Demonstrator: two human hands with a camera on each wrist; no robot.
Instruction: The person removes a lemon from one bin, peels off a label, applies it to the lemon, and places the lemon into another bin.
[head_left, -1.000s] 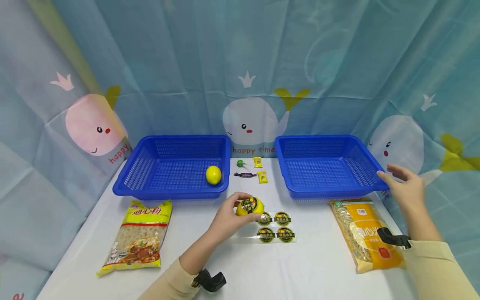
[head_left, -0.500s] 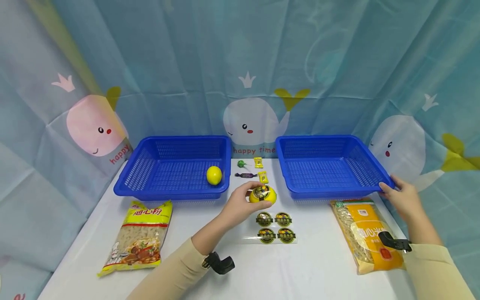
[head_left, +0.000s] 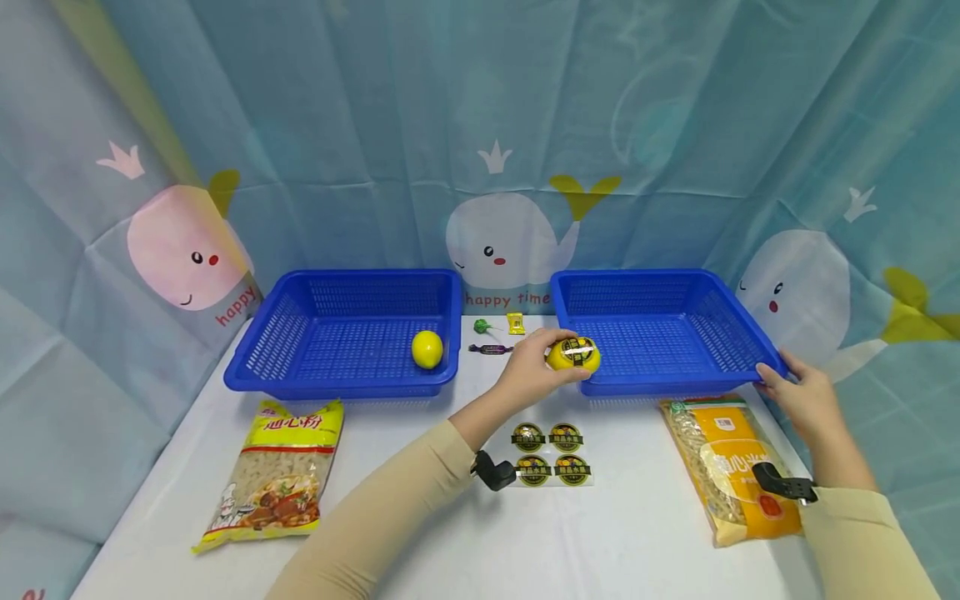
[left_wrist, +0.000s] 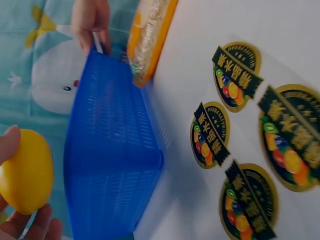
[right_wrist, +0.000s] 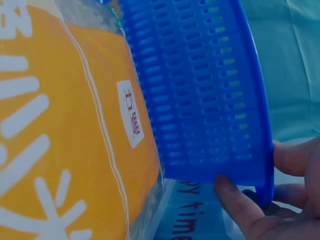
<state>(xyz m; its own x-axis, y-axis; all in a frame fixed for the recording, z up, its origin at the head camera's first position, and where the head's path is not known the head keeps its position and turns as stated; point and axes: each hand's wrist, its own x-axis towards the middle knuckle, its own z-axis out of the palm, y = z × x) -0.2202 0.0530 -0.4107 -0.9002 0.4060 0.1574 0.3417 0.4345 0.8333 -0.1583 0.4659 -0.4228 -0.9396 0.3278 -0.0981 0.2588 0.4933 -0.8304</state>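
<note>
A yellow lemon (head_left: pixel 576 356) with a dark round sticker on its top is held in my left hand (head_left: pixel 534 367), between the thumb and fingers. Hand and lemon are at the near left corner of the right blue basket (head_left: pixel 652 388). In the left wrist view the lemon (left_wrist: pixel 27 172) appears beside the basket's rim (left_wrist: pixel 75 120). My right hand (head_left: pixel 806 400) grips that basket's rim at its near right corner. Thumb and fingers (right_wrist: pixel 237 205) pinch the rim in the right wrist view. A second lemon (head_left: pixel 427 350) lies in the left blue basket (head_left: pixel 345 388).
A sheet of round stickers (head_left: pixel 551 454) lies mid-table. Between the baskets are a green lollipop (head_left: pixel 482 326), a purple-wrapped candy (head_left: pixel 490 349) and a yellow candy (head_left: pixel 515 323). A macaroni bag (head_left: pixel 277 475) lies at left, an orange food bag (head_left: pixel 738 475) at right.
My left hand has carried the lemon rightward and forward, from above the sticker sheet to the right basket's corner. The right hand has moved down onto the basket's rim and taken hold.
</note>
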